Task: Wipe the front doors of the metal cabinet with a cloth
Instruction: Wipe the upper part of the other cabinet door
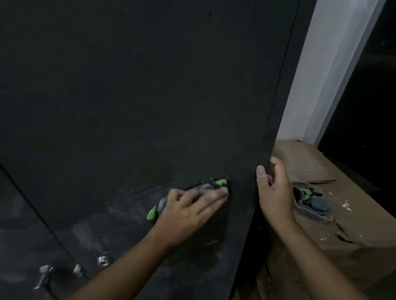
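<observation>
The dark metal cabinet door [138,89] fills most of the head view, dusty and streaked low down. My left hand [189,213] lies flat on the door with straight fingers, pressing a grey and green cloth [207,187] against it near the right edge. My right hand [274,190] grips the cabinet's right edge [272,121], thumb on the front, fingers curled round the side.
Metal handles and a lock [104,260] sit low on the door, by the seam to the left door [10,208]. A cardboard box [340,226] stands right of the cabinet with another grey and green cloth [311,199] on it. A white wall strip [322,71] rises behind.
</observation>
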The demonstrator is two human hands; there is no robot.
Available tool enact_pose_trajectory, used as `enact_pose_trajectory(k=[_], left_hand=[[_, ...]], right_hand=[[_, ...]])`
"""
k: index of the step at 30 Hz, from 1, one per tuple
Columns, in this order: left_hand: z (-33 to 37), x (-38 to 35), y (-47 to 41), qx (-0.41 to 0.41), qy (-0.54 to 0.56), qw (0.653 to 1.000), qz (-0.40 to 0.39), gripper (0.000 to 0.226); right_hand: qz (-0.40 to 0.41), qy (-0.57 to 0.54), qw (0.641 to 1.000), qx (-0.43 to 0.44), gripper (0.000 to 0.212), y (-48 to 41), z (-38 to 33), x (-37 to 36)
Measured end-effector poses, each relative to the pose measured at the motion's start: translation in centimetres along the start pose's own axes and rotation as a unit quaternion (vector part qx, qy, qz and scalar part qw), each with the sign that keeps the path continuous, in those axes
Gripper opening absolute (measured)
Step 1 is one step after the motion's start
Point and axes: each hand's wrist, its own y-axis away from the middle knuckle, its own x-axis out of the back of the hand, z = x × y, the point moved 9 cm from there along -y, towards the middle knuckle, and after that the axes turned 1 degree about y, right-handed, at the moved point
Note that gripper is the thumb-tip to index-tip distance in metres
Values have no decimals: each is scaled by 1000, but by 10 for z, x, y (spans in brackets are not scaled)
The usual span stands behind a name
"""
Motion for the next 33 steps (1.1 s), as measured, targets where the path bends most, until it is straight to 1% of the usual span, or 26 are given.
enact_pose_trajectory(k=[2, 4, 6, 8, 10, 11, 13, 15, 16, 18, 21, 25, 27, 29, 31, 33], left_hand=[[-29, 28, -6, 73, -10, 995, 67, 48], [-56, 47, -11, 115, 9, 987, 109, 51], [-83, 67, -14, 134, 38, 979, 152, 54], [-103, 95, -14, 140, 0, 964, 225, 47], [-114, 111, -10, 129, -40, 955, 265, 44], [-117, 114, -7, 126, -52, 953, 269, 45], [-122, 113, -2, 129, -58, 954, 265, 48], [-124, 111, 2, 124, -53, 954, 267, 48], [-123, 111, 4, 115, -50, 954, 271, 47], [-122, 111, 6, 107, -41, 956, 271, 46], [-121, 109, 12, 132, -22, 958, 255, 45], [-115, 109, 21, 101, 3, 967, 235, 41], [-114, 105, 25, 101, 7, 971, 217, 41], [-112, 95, 35, 105, 17, 975, 197, 46], [-114, 87, 45, 112, 40, 978, 174, 58], [-117, 84, 52, 109, 29, 983, 144, 62]], right_hand=[[16, 16, 1000, 0, 41, 3, -1, -2], [26, 21, 999, 14, 45, 7, -6, -6], [41, 9, 999, 32, 48, 11, -13, -9], [72, -1, 996, 54, 58, 20, -25, -8], [112, 38, 984, 132, 67, 30, -50, -7], [116, 60, 974, 187, 68, 35, -65, -10], [88, 88, 952, 280, 66, 41, -91, -23], [52, 114, 930, 345, 64, 43, -109, -37], [39, 125, 924, 359, 64, 43, -113, -43], [21, 136, 924, 357, 66, 41, -117, -51], [3, 164, 925, 342, 71, 39, -113, -60], [-7, 199, 921, 335, 76, 38, -105, -66], [-7, 213, 919, 331, 77, 38, -105, -68], [-6, 229, 917, 328, 79, 40, -106, -71], [-3, 242, 912, 331, 82, 43, -108, -74], [-5, 251, 907, 338, 89, 46, -111, -77]])
